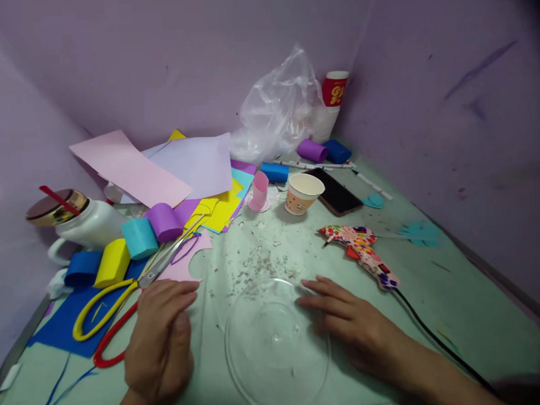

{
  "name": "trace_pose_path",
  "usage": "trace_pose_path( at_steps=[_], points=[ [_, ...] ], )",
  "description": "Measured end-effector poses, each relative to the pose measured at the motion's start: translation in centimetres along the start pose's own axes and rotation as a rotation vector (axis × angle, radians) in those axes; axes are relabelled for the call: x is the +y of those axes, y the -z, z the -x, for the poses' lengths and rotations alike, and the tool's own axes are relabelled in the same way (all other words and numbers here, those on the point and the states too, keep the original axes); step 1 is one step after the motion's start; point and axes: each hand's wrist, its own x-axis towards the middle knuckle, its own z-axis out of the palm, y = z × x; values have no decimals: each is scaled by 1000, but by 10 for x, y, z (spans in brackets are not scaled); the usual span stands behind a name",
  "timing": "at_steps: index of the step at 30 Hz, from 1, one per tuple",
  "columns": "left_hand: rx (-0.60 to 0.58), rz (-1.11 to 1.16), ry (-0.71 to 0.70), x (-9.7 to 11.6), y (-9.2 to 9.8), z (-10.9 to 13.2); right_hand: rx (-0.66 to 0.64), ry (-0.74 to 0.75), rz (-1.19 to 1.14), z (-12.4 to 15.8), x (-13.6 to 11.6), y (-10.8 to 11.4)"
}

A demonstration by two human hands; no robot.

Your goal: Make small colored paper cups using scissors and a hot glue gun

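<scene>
While R hand (356, 323) is empty nr clear disc (272, 363) — L hand (157, 336) is empty by scissors (150, 276)

A clear round disc (276, 345) lies flat on the table (471, 307).

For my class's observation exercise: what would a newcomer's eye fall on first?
Probably the yellow-and-red-handled scissors, beside the left hand. Next come the clear disc by the right hand and the flowery glue gun beyond that hand. Farther back, a clear plastic bag stands before the purple wall.
</scene>
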Motion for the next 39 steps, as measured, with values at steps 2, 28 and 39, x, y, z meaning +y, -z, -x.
trace_pose_path(
  at_steps=[2, 28, 39],
  points=[
    [-119, -21, -152, 5, 5, -1, 76, -7, 96, 4, -6, 9],
    [-607, -527, -248, 44, -60, 22, -464, -294, 337, -50, -12, -20],
    [-446, -380, -298, 38, -47, 19, -474, -344, 282, -49, -13, -21]
  ],
)
